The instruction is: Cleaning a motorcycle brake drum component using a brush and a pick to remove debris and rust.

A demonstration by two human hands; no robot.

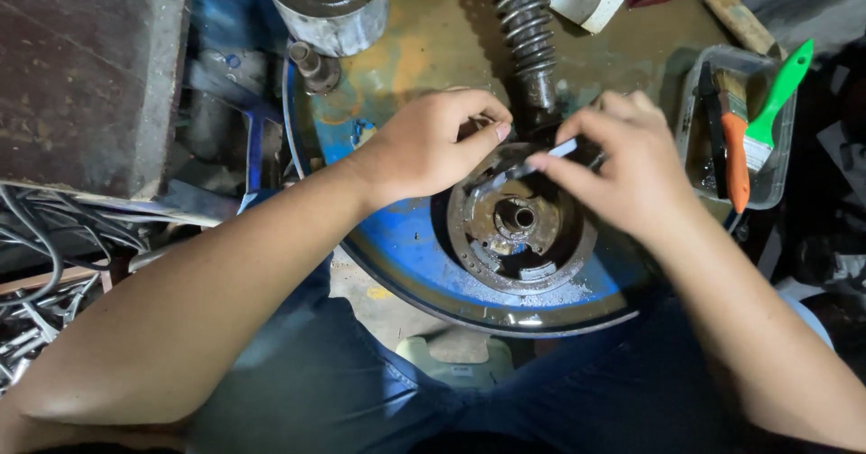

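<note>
Head camera, looking down at a person seated with both forearms reaching over a round blue drum top (pixel 397 237), oily and stained, that serves as the tabletop.

At its near side lies a greasy round metal disc (pixel 519 224) with a hollow hub at its centre. Both hands meet just above the disc's far edge. The left hand (pixel 424 143) has thumb and forefinger pressed together, pinching one end of a thin metal strip (pixel 532 163). The right hand (pixel 631 161) pinches the other end, its remaining fingers curled loosely. The strip lies across the disc's rim; whether it touches the rim cannot be told.

Just beyond the hands a coiled spring on a dark shaft (pixel 528 30) stands on the drum. Farther back sits a grey metal cylinder (pixel 329 3). To the right, a clear tray (pixel 771 192) holds two paintbrushes, one with an orange handle (pixel 735 147), one with a green handle (pixel 780 88). Loose cables (pixel 45 237) lie on the left.

Risks, as a judgement: everything looks slick with oil, so the narrow strip could slip from the pinch and drop into the hub. Its thin edge might nick a fingertip. A knock from the right elbow could upset the tray.
</note>
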